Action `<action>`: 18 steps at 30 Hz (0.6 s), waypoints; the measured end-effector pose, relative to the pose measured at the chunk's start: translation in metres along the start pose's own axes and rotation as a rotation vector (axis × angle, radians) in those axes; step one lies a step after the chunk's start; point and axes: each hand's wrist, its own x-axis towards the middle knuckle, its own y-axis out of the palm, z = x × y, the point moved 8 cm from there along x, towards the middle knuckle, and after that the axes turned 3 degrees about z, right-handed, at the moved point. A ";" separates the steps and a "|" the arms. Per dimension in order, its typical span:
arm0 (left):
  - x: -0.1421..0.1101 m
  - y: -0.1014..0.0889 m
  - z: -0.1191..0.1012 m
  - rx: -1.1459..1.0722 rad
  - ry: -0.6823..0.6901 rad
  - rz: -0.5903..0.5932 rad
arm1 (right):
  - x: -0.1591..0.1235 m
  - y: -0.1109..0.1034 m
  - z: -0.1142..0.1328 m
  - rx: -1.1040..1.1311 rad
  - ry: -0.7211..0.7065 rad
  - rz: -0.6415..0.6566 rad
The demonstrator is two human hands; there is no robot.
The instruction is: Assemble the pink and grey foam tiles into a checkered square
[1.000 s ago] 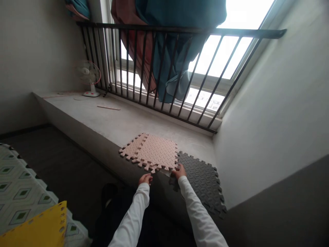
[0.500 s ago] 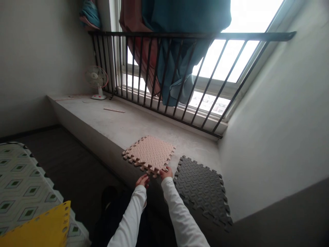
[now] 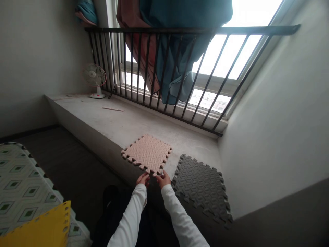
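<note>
A pink foam mat tile (image 3: 148,153) with jigsaw edges lies on the pale window ledge, its near corner jutting over the front edge. At that corner my left hand (image 3: 143,179) has its fingers drawn together against the tile's rim. My right hand (image 3: 163,179) pinches the rim just to the right, thumb and fingers at the corner. The fingers' undersides are hidden. To the right lies a dark grey foam mat tile (image 3: 202,188), apart from the pink one, also reaching over the ledge's front.
A small fan (image 3: 95,80) stands at the ledge's far left, near a thin strip (image 3: 113,109). Black railing (image 3: 154,70) runs before the window and curtains (image 3: 177,65). At lower left, a yellow sheet (image 3: 43,224) lies on a diamond-patterned surface (image 3: 19,185).
The pink tile has shifted slightly left. My right hand has slid down and left along its rim to the near corner, closer to my left hand, which has moved up a little.
</note>
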 end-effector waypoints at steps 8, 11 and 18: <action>0.003 -0.004 0.004 -0.033 0.015 -0.078 | -0.080 -0.102 -0.088 0.660 0.483 -0.184; 0.003 -0.005 0.006 -0.038 0.016 -0.102 | -0.094 -0.159 -0.096 0.798 0.486 -0.346; 0.001 0.001 0.008 -0.057 0.010 -0.090 | -0.077 -0.234 -0.066 0.723 0.270 -0.375</action>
